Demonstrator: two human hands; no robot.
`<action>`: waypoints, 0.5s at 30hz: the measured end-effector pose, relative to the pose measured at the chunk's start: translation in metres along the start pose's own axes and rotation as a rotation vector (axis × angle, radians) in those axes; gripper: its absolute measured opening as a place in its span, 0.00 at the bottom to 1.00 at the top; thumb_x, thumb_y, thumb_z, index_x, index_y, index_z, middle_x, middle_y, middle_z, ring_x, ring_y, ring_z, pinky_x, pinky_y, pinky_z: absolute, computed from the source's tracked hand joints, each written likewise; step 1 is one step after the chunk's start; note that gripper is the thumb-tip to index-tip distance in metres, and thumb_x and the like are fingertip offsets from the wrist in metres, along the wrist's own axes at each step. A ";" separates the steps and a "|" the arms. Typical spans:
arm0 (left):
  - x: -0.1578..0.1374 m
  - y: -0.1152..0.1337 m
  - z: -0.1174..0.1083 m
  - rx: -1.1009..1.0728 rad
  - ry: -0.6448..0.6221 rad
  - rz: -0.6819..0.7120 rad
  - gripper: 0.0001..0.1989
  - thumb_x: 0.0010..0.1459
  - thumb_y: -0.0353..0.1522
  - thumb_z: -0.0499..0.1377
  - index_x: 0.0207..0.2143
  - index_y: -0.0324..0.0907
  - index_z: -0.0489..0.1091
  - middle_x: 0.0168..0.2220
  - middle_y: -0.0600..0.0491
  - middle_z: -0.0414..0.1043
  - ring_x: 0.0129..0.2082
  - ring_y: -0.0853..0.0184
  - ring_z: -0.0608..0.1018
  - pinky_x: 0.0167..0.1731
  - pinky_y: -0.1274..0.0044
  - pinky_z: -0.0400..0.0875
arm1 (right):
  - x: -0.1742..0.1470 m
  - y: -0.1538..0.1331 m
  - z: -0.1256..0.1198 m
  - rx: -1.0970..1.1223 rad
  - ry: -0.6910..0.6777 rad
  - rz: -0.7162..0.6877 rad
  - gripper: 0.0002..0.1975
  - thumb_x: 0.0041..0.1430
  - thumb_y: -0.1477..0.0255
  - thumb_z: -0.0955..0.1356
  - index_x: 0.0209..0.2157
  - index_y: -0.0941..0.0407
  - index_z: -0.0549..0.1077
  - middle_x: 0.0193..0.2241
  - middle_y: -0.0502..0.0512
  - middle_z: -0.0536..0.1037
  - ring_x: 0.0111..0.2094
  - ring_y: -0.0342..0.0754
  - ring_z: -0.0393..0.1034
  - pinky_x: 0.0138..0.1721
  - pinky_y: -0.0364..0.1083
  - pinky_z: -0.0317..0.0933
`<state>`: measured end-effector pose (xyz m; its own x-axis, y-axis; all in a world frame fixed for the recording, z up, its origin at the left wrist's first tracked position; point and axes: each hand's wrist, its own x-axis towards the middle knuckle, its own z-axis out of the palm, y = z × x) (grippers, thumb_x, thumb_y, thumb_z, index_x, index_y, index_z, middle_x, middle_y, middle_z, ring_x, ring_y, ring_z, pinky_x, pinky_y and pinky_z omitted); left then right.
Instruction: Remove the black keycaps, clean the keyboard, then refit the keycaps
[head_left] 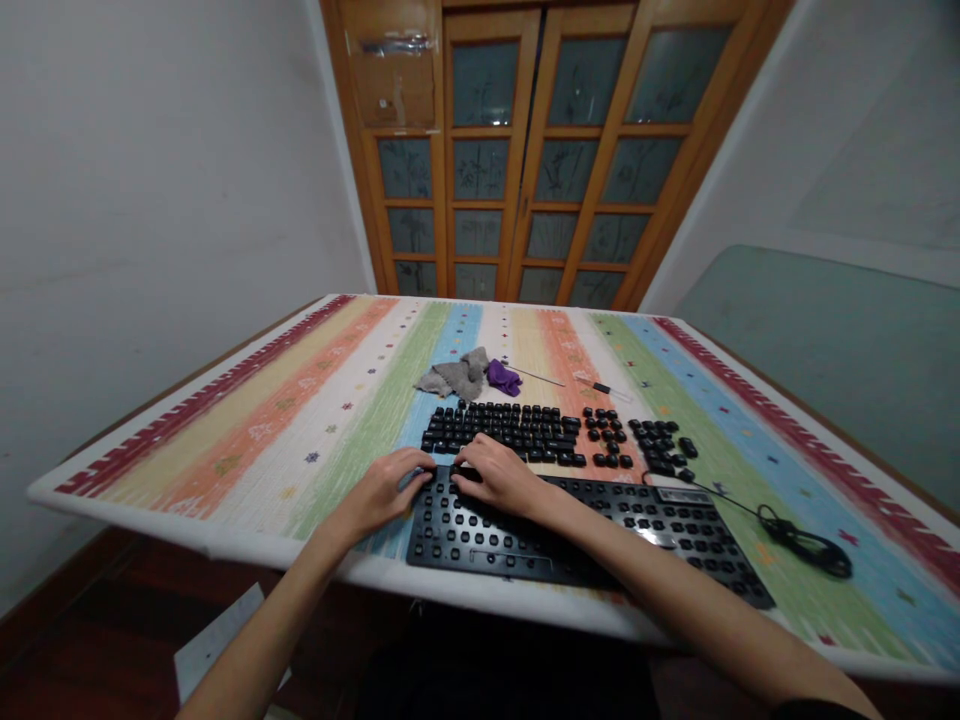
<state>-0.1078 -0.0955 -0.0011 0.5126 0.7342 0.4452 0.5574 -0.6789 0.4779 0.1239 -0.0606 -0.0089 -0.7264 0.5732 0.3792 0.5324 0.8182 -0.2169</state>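
Note:
A black keyboard base (465,545) with its keycaps off lies near the table's front edge, showing rows of bare key posts. At its top left corner is my left hand (382,492), with the thumb and fingers curled round the edge. My right hand (495,477) is bent over the upper left of the base, thumb and fingertips close together. Whatever may be between those fingertips is too small to make out. Just behind the base, loose black keycaps (517,425) are laid out in keyboard order, with smaller groups to the right.
Behind the keycaps are a grey cloth (457,376), a purple cloth (503,378), a thin rod (536,376) and a small wire tool with a black handle (601,387). A coiled black cable (810,545) lies at right on the striped tablecloth (300,400).

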 end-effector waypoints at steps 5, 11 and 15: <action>-0.004 -0.003 0.001 -0.007 0.044 -0.058 0.06 0.64 0.31 0.55 0.41 0.42 0.71 0.39 0.51 0.77 0.41 0.65 0.78 0.44 0.71 0.74 | 0.001 0.001 -0.004 0.001 -0.043 0.011 0.06 0.63 0.71 0.68 0.38 0.59 0.73 0.35 0.59 0.77 0.40 0.51 0.68 0.42 0.48 0.63; -0.004 -0.002 0.003 0.013 0.067 -0.026 0.06 0.64 0.29 0.54 0.41 0.41 0.71 0.39 0.51 0.77 0.41 0.66 0.78 0.43 0.71 0.75 | 0.005 -0.004 -0.009 -0.061 -0.145 0.052 0.07 0.65 0.70 0.66 0.39 0.60 0.73 0.36 0.59 0.76 0.40 0.51 0.68 0.41 0.47 0.62; -0.001 0.000 0.003 0.059 0.023 0.040 0.08 0.63 0.25 0.54 0.39 0.41 0.72 0.40 0.50 0.76 0.41 0.66 0.78 0.43 0.72 0.75 | 0.012 -0.014 -0.013 -0.121 -0.226 0.077 0.07 0.65 0.71 0.66 0.38 0.60 0.72 0.36 0.60 0.76 0.41 0.51 0.68 0.40 0.46 0.61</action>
<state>-0.1058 -0.0961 -0.0035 0.5201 0.7059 0.4809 0.5749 -0.7057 0.4142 0.1137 -0.0657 0.0103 -0.7531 0.6400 0.1527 0.6281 0.7684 -0.1229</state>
